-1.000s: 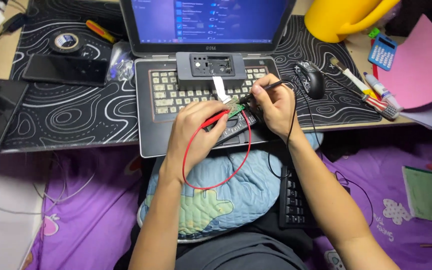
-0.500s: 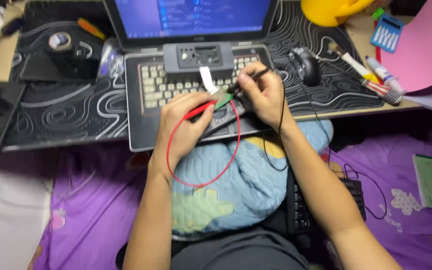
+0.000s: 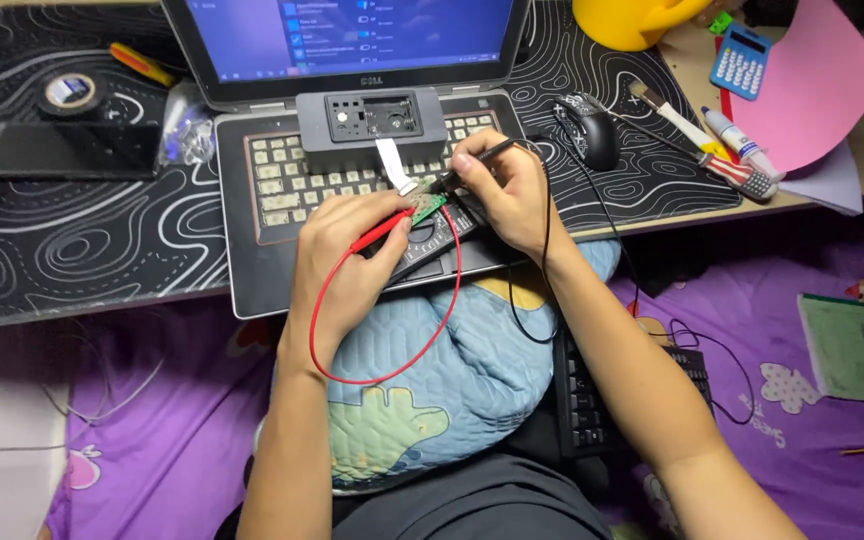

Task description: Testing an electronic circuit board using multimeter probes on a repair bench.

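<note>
My left hand (image 3: pixel 347 250) grips a red test probe (image 3: pixel 384 229) whose red lead (image 3: pixel 382 340) loops down toward my lap. My right hand (image 3: pixel 504 190) pinches a black test probe (image 3: pixel 472 163) with a black lead trailing off. Both probe tips meet on a small green circuit board (image 3: pixel 428 208) joined by a white ribbon cable (image 3: pixel 393 165) to a grey plastic box (image 3: pixel 370 128) resting on the laptop keyboard (image 3: pixel 282 190). A black meter (image 3: pixel 422 245) lies under my hands on the laptop palm rest.
The open laptop sits on a black patterned desk mat (image 3: pixel 92 240). A black mouse (image 3: pixel 590 128), tape roll (image 3: pixel 67 92), screwdriver (image 3: pixel 142 65), pens (image 3: pixel 712 140), blue calculator (image 3: pixel 742 62) and pink paper (image 3: pixel 807 90) lie around. A quilted cushion (image 3: pixel 452 380) and keyboard (image 3: pixel 582 410) rest on my lap.
The view has shifted slightly and drawn closer. Both hands have stayed on the probes at the small board, with only small adjustments.
</note>
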